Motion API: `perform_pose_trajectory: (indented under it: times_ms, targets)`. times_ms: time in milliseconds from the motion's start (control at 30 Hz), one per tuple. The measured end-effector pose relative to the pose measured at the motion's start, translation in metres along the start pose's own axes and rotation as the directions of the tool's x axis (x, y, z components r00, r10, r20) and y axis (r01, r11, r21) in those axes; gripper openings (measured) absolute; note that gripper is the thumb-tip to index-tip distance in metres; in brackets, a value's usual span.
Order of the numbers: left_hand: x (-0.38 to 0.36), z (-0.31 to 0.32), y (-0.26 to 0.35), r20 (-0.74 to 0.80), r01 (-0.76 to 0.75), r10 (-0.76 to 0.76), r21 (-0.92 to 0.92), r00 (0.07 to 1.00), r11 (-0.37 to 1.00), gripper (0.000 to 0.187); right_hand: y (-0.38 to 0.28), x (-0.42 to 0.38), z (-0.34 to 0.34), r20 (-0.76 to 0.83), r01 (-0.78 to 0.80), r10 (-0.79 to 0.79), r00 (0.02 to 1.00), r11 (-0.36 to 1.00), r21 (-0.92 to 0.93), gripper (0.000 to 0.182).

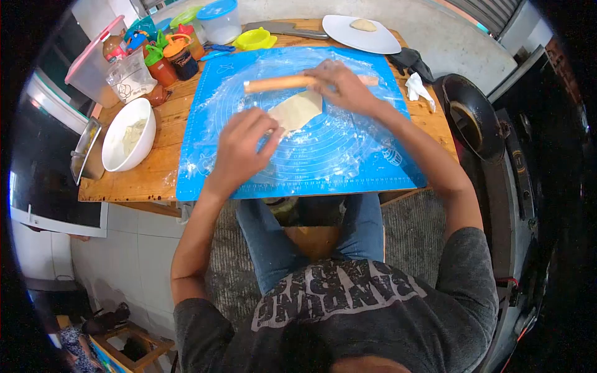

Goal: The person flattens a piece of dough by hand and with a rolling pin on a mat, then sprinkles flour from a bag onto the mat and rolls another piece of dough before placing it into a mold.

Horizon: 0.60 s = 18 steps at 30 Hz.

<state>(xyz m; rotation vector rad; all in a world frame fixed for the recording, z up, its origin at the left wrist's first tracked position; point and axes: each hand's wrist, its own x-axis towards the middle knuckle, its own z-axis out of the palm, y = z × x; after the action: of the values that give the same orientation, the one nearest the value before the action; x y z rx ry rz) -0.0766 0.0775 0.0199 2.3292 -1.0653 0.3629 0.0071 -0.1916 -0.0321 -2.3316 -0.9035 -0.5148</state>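
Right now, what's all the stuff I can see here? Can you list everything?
mat: 1, blue, on the table
table: 1, wooden, under the mat
dough: 1 flat piece, pale, mid-mat
rolling pin: 1, tan, at the dough's far edge
bowl: 1, white, left of the mat
plate: 1, white, far edge, with a dough ball
tub: 1, clear with blue lid, far edge
bottles: several, mixed colours, far left
bag: 1, clear, by the bottles
pan: 1, dark, right of the table
cloth: 1, white, right of the mat
left hand: on the dough's near edge
right hand: on the rolling pin
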Motion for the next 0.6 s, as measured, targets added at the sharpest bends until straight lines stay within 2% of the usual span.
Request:
perform_pose_trajectory:
  times_ms: [67, 167, 267, 367, 400, 500, 600]
  targets:
    - [-0.005, -0.01, -0.002, -0.188, -0.079, 0.12, 0.21, 0.975, 0.974, 0.015, -0.021, -0.004, 0.0, 0.084, 0.034, -0.037, 0.996, 0.999, 0.035, 0.034]
    - [0.01, -0.008, 0.006, -0.197, -0.029, 0.09, 0.29, 0.976, 0.957, 0.032, -0.042, -0.012, -0.006, 0.205, 0.113, -0.119, 0.972, 0.993, 0.042, 0.034]
    - [-0.01, 0.022, 0.016, 0.069, 0.031, -0.061, 0.368, 0.996, 0.929, 0.064, -0.038, -0.023, 0.004, 0.05, 0.125, -0.125, 0.991, 0.992, 0.008, 0.037]
    - [-0.024, 0.03, 0.016, 0.204, 0.02, -0.095, 0.343, 0.974, 0.939, 0.082, -0.024, -0.031, 0.007, 0.04, -0.068, 0.073, 0.997, 0.991, -0.112, 0.046]
    - [-0.022, 0.029, 0.014, 0.226, 0.011, -0.097, 0.356, 0.969, 0.935, 0.085, -0.02, -0.032, 0.008, 0.089, -0.071, 0.083, 0.993, 0.989, -0.128, 0.048]
    - [-0.013, 0.031, 0.0, 0.166, 0.05, -0.111, 0.337, 0.98, 0.94, 0.081, -0.006, -0.025, 0.01, 0.235, -0.087, 0.126, 0.964, 0.982, -0.169, 0.055]
    - [-0.001, 0.028, -0.022, 0.234, 0.138, -0.212, 0.295, 0.949, 0.945, 0.072, 0.004, -0.009, 0.015, 0.328, -0.127, 0.203, 0.923, 0.963, -0.238, 0.059]
